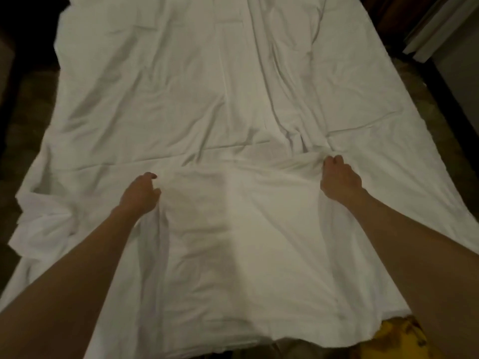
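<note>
Across the centre of the frame, a large white crumpled cotton sheet [207,86] lies spread over the bed, reaching from the top edge to the bottom. Its near portion appears doubled over, with the folded edge running crosswise just beyond the hands. The left hand [141,194], centre left, has its fingers curled into the cloth, which gathers in a pleat below the wrist. The right hand [339,180], centre right, is clenched on a bunch of cloth, and creases radiate from it.

Judgement: gripping at two points well apart keeps the folded edge level for drawing or straightening.

Surroundings: dark patterned floor [28,112] at left; pale furniture [440,29] at upper right; yellow patterned fabric [388,338] at lower right, beside the sheet's edge.
</note>
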Tool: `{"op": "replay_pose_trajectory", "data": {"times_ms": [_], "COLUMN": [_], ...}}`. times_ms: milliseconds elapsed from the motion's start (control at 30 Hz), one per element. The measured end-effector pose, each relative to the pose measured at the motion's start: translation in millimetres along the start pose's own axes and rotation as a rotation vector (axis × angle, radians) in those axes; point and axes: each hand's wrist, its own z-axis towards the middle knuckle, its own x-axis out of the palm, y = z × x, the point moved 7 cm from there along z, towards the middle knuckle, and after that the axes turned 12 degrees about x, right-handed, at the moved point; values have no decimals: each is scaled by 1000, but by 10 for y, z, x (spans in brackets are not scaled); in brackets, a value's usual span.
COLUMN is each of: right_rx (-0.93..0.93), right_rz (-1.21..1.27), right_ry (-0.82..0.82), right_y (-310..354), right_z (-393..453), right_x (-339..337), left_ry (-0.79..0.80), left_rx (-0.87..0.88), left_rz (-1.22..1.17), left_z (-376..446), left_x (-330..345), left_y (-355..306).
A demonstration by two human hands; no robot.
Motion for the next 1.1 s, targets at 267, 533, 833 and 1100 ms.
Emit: {"op": "replay_pose_trajectory", "data": {"times_ms": [267, 533, 833, 1100], "right_rx": [-91, -166, -144, -231], "right_rz": [-328, -478, -354, -77], "right_ry": [167, 303, 116, -409], "right_y": [109, 301, 678, 1380], "right_z": [717, 714, 715, 601], "right_x": [50, -9, -1161, -2866], "left_ry": [141, 234, -49, -561], "left_rx": [-46, -42, 41, 166], "left_rz": [209, 255, 1, -52], "left_z": [409, 659, 883, 893], "left_x": [224, 139, -1027, -2936], "left_y": [-19, -33, -135, -499]}}
